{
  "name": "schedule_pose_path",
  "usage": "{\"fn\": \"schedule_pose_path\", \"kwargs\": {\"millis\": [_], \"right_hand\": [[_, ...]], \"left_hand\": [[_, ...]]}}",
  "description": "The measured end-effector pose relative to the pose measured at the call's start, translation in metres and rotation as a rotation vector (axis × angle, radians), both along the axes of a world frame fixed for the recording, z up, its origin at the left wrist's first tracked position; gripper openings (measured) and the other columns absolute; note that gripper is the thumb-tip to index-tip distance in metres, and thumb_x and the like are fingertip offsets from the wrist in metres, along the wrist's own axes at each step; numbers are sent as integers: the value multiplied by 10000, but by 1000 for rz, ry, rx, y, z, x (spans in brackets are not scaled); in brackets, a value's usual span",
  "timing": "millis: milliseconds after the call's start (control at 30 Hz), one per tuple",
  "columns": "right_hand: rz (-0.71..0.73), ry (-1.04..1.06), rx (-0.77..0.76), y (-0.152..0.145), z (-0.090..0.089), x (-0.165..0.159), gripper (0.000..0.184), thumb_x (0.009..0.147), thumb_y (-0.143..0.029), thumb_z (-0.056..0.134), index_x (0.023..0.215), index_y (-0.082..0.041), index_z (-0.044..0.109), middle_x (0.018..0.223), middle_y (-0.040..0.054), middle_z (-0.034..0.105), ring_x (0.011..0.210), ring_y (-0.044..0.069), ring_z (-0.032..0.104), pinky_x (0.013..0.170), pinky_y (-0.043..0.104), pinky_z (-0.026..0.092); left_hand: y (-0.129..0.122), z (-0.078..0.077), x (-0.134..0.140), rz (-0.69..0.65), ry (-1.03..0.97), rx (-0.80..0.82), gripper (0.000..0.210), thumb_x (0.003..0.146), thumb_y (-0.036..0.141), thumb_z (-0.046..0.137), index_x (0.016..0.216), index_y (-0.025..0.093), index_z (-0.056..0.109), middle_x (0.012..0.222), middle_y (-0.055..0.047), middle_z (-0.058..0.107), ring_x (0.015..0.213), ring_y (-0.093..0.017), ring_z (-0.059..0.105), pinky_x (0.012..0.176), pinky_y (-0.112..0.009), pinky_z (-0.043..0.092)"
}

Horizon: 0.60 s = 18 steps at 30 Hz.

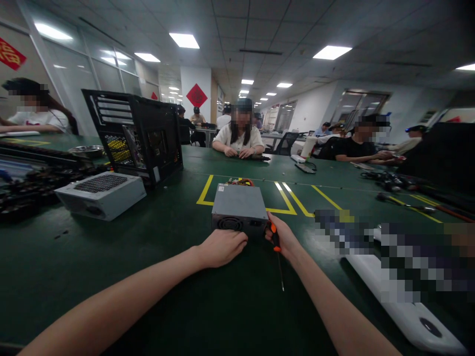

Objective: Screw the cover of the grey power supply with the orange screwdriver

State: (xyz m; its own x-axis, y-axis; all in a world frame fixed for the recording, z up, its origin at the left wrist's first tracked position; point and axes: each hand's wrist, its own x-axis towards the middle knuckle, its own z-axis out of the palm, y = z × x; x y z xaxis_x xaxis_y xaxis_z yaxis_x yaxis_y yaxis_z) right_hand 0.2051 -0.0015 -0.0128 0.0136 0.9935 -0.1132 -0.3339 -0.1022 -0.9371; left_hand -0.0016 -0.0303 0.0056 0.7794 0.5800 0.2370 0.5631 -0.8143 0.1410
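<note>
A grey computer power supply [240,200] lies on the green table in front of me, its fan grille and socket side facing me. At its near lower edge, my left hand [221,247] rests with curled fingers against the casing; the fingertips are partly hidden. A screwdriver [275,237] with an orange and black handle is held in my right hand [284,237], its thin shaft pointing down toward me. That same hand also touches the right near corner of the power supply. Bundled coloured cables [240,182] show behind the casing.
On the left stand a black computer case [156,138], a second power supply [102,195], a metal bowl [86,151] and dark parts. Yellow tape [206,190] marks the green table [178,306]. A white object [404,301] lies at right, cables beyond it. A person [239,136] sits opposite.
</note>
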Motion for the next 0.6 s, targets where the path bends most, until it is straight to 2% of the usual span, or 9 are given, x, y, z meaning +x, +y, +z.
{"fn": "schedule_pose_path", "kwargs": {"millis": [167, 267, 333, 433, 600], "right_hand": [[2, -2, 11, 1, -1, 0, 372, 613, -489, 715, 691, -191, 507, 544, -74, 457, 377, 31, 370, 341, 155, 302], [0, -1, 11, 0, 0, -1, 377, 602, -490, 721, 690, -190, 511, 528, -78, 445, 372, 32, 370, 336, 157, 306], [-4, 1, 11, -1, 2, -1, 371, 601, -485, 721, 696, -191, 517, 530, -78, 451, 371, 32, 372, 334, 158, 308], [-8, 2, 9, -3, 5, -2, 352, 614, -475, 715, 702, -192, 526, 535, -76, 462, 371, 30, 375, 337, 158, 314], [-3, 2, 2, -5, 5, -1, 318, 648, -462, 695, 718, -198, 530, 529, -73, 469, 367, 36, 382, 339, 160, 316]], "left_hand": [[6, -2, 8, -65, -23, -13, 248, 928, 237, 325, 1049, 166, 530, 986, -60, 609, 881, -170, 536, 781, -287, 428], [4, -5, 8, -68, -115, -112, 258, 924, 239, 336, 1048, 169, 550, 1021, -62, 601, 934, -178, 517, 812, -297, 420], [4, -4, 8, -57, -213, -250, 270, 925, 254, 335, 1059, 176, 557, 1018, -56, 605, 958, -173, 518, 842, -302, 413], [6, 0, 6, -56, -396, -568, 320, 934, 297, 312, 1134, 179, 531, 1043, -49, 618, 1013, -153, 533, 922, -308, 388], [14, 9, -3, -37, -644, -1024, 409, 941, 343, 249, 1258, 182, 452, 1251, -58, 551, 1203, -134, 454, 1051, -320, 282]]}}
